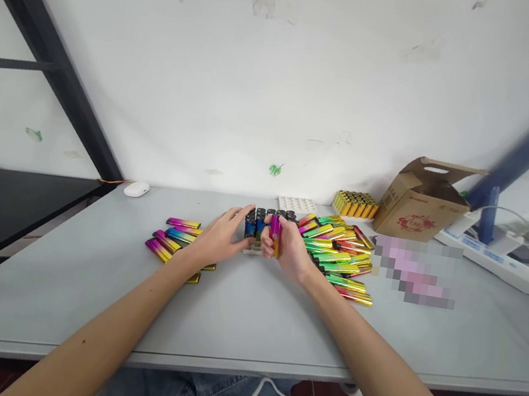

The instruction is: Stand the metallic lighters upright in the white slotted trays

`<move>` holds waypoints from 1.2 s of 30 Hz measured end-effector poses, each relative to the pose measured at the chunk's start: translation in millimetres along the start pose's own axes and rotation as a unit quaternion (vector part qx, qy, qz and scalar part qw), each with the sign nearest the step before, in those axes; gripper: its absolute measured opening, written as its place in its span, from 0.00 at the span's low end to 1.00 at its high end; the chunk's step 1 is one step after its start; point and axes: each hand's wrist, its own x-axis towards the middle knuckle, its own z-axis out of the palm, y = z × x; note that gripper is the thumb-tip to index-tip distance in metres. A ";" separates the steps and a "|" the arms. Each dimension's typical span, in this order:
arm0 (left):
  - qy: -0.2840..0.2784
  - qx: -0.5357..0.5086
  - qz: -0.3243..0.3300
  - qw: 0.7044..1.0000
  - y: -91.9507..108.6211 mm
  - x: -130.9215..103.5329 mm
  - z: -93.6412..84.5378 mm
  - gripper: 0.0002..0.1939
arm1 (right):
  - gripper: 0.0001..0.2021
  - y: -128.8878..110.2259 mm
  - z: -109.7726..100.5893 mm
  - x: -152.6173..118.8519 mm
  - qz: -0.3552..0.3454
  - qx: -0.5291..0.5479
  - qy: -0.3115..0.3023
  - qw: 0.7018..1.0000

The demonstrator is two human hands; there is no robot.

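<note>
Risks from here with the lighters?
The purple lighter might slip from the right hand. The left hand, beside the upright blue lighters, might tip them. The loose pile lies close to the right hand, so a wrist brush could scatter it.

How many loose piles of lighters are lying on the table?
2. The smaller pile lies by the left hand, partly hidden by its wrist; the larger pile lies right of the right hand. More may be hidden behind the hands.
</note>
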 end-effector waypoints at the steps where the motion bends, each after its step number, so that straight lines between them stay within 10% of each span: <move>1: 0.000 -0.001 0.001 1.000 -0.1 0.1 -0.1 0.35 | 0.14 -0.9 0.6 -0.4 -0.013 -0.020 0.008 1.000; 6: -0.003 -0.003 0.005 1.000 -1.3 -0.1 0.3 0.36 | 0.14 -9.6 1.8 -5.8 -0.079 -0.187 -0.009 0.979; 13: 0.000 -0.007 0.011 1.000 -3.3 0.1 1.3 0.36 | 0.11 -11.8 -5.4 -8.5 -0.281 -0.487 0.022 0.827; 26: -0.037 -0.026 0.027 0.999 -2.7 -1.2 -2.8 0.53 | 0.13 -1.6 -19.5 -3.6 -0.237 -0.575 0.037 0.782; 36: -0.024 -0.062 0.013 0.998 -4.6 -1.1 8.8 0.51 | 0.15 -1.1 -21.9 -2.4 -0.320 -0.717 0.080 0.614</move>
